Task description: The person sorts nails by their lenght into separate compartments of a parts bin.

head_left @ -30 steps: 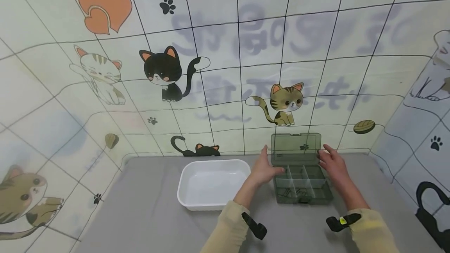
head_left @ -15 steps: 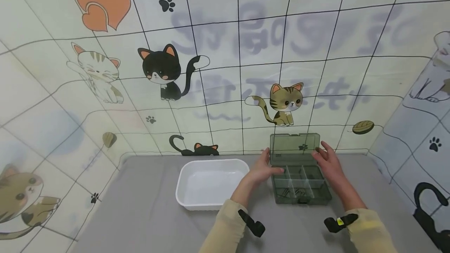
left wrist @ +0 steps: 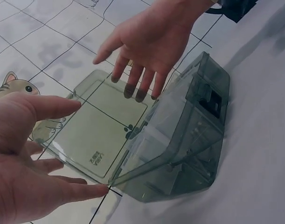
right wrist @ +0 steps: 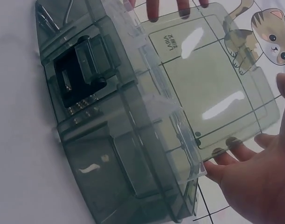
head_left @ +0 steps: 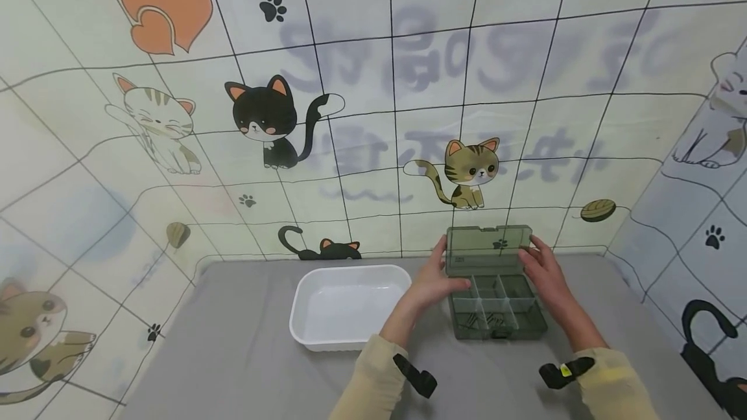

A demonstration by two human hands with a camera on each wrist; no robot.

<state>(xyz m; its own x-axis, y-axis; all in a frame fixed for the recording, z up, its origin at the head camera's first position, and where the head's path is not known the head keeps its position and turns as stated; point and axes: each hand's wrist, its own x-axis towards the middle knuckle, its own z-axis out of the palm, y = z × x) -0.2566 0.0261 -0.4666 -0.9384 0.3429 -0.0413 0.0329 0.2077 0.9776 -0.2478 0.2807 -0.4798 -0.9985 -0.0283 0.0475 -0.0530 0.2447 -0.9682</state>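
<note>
A translucent green compartment box [head_left: 528,329] lies on the table with its lid [head_left: 487,251] raised at the back. Clear dividers part its inside, and small slender metal pieces [head_left: 471,321] lie in front compartments. My left hand [head_left: 428,284] is at the lid's left edge, fingers extended behind it and thumb spread over the box's left side. On the opposite side, my right hand [head_left: 548,280] has its fingers at the lid's right edge; in the right wrist view its fingertips [right wrist: 233,141] show through the plastic. A dark latch [right wrist: 79,74] sits on the box's front.
Left of the box stands a white rectangular tray [head_left: 350,346] on the grey table cover [head_left: 245,342]. A wall sheet [head_left: 362,174] printed with cats and grid lines rises right behind. At the far right edge is a black curved object [head_left: 709,342].
My right hand has come in leftward to the lid's edge, and my left fingers have closed up to the other edge. The lid's top edge has dipped slightly. The box stays on the table.
</note>
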